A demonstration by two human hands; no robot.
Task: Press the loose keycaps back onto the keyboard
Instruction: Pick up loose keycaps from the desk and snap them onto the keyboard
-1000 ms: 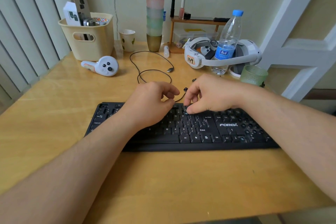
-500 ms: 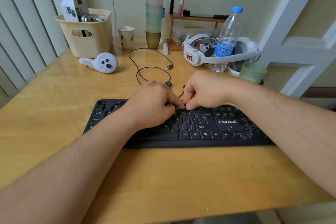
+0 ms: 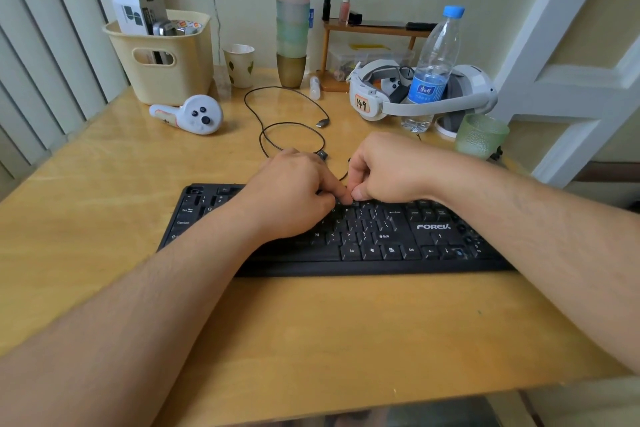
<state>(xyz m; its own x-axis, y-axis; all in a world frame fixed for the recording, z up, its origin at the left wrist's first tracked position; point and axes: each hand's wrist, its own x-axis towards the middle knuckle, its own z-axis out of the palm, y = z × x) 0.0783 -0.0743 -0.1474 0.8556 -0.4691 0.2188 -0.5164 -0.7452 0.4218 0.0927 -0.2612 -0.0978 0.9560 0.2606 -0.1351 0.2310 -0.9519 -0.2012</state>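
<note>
Here, both hands met over the upper key rows of the black keyboard [image 3: 346, 232] on the worktop [image 3: 104, 218] — left hand [image 3: 294, 191] and right hand [image 3: 388, 166] with fingers curled tight, fingertips touching; any keycap between them was hidden.

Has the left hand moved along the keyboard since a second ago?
Yes. The left hand has slid toward the right hand; their fingertips now meet over the keyboard top rows, left of the FOREV logo, where a gap showed before.
</note>
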